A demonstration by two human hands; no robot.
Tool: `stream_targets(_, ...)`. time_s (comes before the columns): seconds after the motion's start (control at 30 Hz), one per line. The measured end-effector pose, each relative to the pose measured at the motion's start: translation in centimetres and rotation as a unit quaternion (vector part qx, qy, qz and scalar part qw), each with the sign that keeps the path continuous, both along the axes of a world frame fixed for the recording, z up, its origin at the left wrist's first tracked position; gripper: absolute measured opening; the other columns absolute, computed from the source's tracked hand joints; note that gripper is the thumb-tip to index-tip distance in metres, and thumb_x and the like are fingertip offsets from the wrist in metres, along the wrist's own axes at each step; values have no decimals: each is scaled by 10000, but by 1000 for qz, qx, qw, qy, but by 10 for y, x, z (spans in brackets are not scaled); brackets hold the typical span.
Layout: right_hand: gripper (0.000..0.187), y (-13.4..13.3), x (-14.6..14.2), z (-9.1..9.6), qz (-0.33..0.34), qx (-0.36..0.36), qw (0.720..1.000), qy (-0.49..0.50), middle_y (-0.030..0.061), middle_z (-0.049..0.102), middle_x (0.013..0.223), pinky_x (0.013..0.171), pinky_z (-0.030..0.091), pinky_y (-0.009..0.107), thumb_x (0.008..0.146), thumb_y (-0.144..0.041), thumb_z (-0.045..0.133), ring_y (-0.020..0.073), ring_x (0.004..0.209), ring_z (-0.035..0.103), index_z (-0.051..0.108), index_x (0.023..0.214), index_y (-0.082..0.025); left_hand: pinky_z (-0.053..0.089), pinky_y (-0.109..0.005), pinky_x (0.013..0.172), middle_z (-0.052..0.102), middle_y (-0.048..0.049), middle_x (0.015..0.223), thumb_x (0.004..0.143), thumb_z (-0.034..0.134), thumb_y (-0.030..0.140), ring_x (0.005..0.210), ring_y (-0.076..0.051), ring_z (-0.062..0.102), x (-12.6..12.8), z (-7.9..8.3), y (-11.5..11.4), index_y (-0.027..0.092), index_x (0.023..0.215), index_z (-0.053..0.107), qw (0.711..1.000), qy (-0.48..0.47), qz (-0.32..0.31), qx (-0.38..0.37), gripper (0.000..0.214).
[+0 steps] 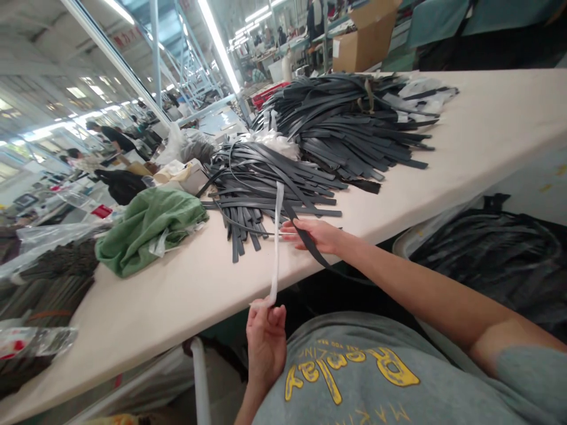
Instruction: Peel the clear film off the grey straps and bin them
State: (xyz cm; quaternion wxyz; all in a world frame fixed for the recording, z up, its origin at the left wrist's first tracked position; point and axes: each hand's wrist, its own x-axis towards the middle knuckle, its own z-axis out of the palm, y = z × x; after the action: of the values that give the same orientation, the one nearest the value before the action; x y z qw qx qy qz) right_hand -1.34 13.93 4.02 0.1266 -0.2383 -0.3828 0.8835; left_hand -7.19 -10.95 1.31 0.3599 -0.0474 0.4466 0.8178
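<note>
- White strip (277,248): narrow and flat, in front of the nearer pile of dark straps; its long axis points away from you, with the far end leaning slightly right.
- Your left hand (267,339): thumb and fingers pinch the strip's lower end, just in front of the tabletop's near edge.
- Your right hand (321,236): reaches in from the right above the edge, with a dark strap (309,243) across its fingers; whether they close on it, you cannot tell. This strap slants from the pile toward you and rightward, passing over the edge.
- Nearer pile (266,177): glossy dark straps, many ends fanned toward you and to the right.
- Larger pile (345,118): similar straps behind it, farther right.
- Tabletop (478,118): pale and smooth, its near edge rising from lower left to upper right. Pale surface shows between the piles and that edge, and widely at right.
- On your left: a crumpled green cloth (150,227), then bundled dark strips (48,283).
- Below the table, right: a tub (401,245) of black material.
- Beyond: a cardboard box (361,47), a long workroom under tube lights (219,44), and a person (113,139) bending at left.
</note>
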Motion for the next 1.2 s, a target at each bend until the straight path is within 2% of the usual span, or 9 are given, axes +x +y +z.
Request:
stream_targets(0.13, 244, 13, -35, 1, -9, 3, 1000, -11, 93, 682, 1144, 569, 559, 187, 1019, -238, 410, 134, 886, 688, 642, 996, -168, 587, -206, 770, 751, -33, 731, 938, 474, 120, 602, -58, 693, -6, 13, -4, 146, 713, 685, 983, -174, 48, -27, 310)
stream_targets(0.27, 253, 16, -55, -1, -11, 14, 1000, -19, 79, 704, 1083, 639, 558, 208, 1013, -207, 409, 118, 838, 677, 656, 975, -163, 587, -184, 707, 768, -55, 785, 974, 397, 130, 595, -64, 701, -15, 17, -15, 145, 766, 696, 973, -227, 37, -24, 364)
stream_targets(0.53, 249, 9, -49, -6, -20, 90, 995, -33, 102, 696, 1183, 686, 569, 236, 988, -184, 459, 146, 924, 671, 701, 938, -150, 585, -220, 689, 757, -26, 762, 959, 441, 132, 580, -76, 697, -20, -14, -41, 157, 781, 680, 967, -244, -26, -72, 299)
stream_targets(0.63, 208, 8, -44, -6, -31, 148, 987, -60, 124, 714, 1117, 602, 553, 211, 958, -180, 520, 141, 822, 666, 711, 892, -130, 582, -279, 652, 758, -58, 805, 941, 539, 288, 593, -131, 703, -24, -30, -47, 151, 840, 679, 971, -168, -99, -136, 220)
stream_targets(0.7, 174, 8, -40, -4, -43, 201, 975, -79, 115, 729, 1044, 530, 515, 185, 929, -197, 577, 130, 746, 647, 717, 851, -130, 572, -301, 652, 747, -76, 775, 888, 595, 468, 617, -170, 702, -37, -35, -52, 147, 801, 682, 975, -14, -130, -181, 344)
stream_targets(0.77, 145, 8, -35, -2, -56, 259, 960, -93, 89, 736, 966, 479, 473, 171, 897, -220, 630, 119, 691, 623, 724, 825, -137, 561, -304, 697, 727, -75, 720, 828, 614, 583, 660, -190, 696, -58, -32, -51, 146, 725, 689, 945, 198, -108, -237, 455)
stream_targets(0.9, 160, 7, -26, 4, -58, 364, 922, -119, 49, 715, 771, 461, 437, 178, 861, -285, 678, 118, 616, 607, 732, 813, -143, 542, -304, 743, 742, -75, 812, 827, 559, 626, 735, -191, 694, -92, -5, -10, 152, 816, 727, 855, 434, -82, -272, 502)
stream_targets(1.03, 206, 4, -19, 10, -32, 449, 881, -143, 23, 656, 605, 496, 439, 196, 888, -306, 625, 126, 566, 611, 734, 845, -137, 514, -262, 629, 739, -72, 862, 702, 705, 582, 728, -181, 691, -89, 16, 78, 160, 1008, 708, 851, 430, -197, -227, 521)
stream_targets(1.2, 243, 7, -5, 18, -7, 550, 820, -155, 1, 615, 539, 572, 400, 238, 868, -284, 631, 122, 534, 564, 718, 702, -129, 455, -227, 564, 699, -35, 704, 623, 780, 519, 577, -115, 607, -61, 12, 149, 159, 770, 718, 858, 366, -317, -173, 395)
